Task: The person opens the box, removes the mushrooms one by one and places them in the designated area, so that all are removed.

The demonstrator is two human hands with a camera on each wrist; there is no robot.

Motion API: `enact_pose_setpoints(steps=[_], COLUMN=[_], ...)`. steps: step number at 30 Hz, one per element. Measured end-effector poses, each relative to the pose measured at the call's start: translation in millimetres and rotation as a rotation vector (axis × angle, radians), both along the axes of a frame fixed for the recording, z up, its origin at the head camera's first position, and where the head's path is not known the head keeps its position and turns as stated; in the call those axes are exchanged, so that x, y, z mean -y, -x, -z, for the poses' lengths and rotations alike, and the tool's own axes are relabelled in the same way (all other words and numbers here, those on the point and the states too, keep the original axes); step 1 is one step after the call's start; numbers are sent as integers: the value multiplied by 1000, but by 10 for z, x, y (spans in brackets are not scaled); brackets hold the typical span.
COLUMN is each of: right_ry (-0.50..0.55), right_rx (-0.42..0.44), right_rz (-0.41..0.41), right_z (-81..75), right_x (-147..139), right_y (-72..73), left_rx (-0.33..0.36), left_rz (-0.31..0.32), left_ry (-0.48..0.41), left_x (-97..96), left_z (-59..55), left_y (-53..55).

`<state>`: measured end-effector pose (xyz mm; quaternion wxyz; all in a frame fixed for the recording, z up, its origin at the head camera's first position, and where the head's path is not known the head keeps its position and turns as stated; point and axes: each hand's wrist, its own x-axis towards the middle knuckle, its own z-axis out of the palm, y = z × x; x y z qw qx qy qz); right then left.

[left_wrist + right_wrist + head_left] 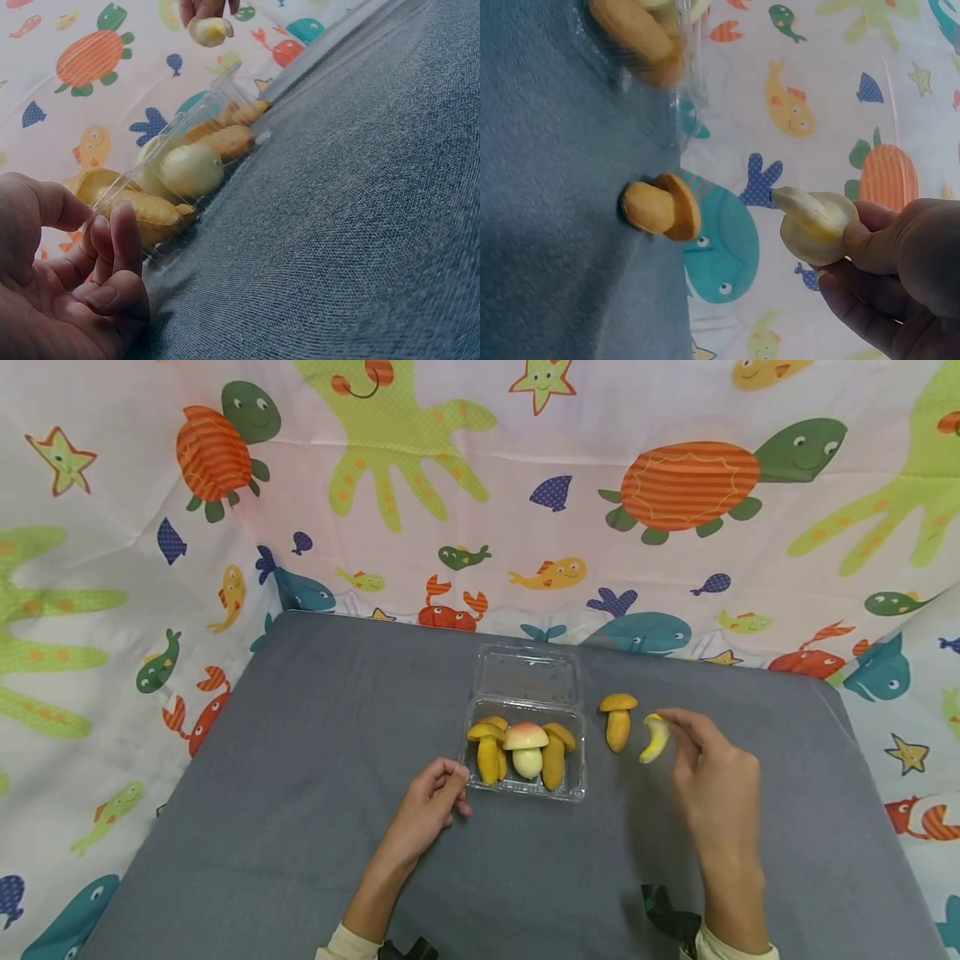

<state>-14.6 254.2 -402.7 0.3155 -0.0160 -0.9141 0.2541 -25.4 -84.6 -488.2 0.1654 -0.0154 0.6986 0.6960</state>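
Note:
A clear hinged plastic box [529, 681] lies with its lid laid back. Inside sit brownish-yellow toy mushrooms [487, 756] and one pale toy mushroom with a pinkish cap [527, 737]. My left hand [429, 802] pinches the box's near left rim between thumb and finger, as the left wrist view confirms. To the right of the box, my right hand [716, 785] holds a small, curved, pale yellow toy banana [814, 225] by one end, raised above the cloth. Between box and right hand lies another yellow mushroom [618, 724], touched by neither hand.
Grey cloth [315, 735] covers the table. Behind it and along both sides hangs a white curtain [510, 577] printed with sea animals, close beyond the box's lid.

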Motion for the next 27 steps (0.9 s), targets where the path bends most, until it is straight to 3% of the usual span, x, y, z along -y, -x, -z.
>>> enact_pose_setpoints(steps=[12,27], right_ry=[-25,-22], right_rx=[43,68], right_rz=[30,53], right_z=[-84,-34], right_x=[-93,-187], right_y=[53,134], left_rx=[6,5], left_rz=[-5,1], left_ry=[4,10], left_x=[-5,-4], left_z=[-18,-21], left_y=[-1,-9])
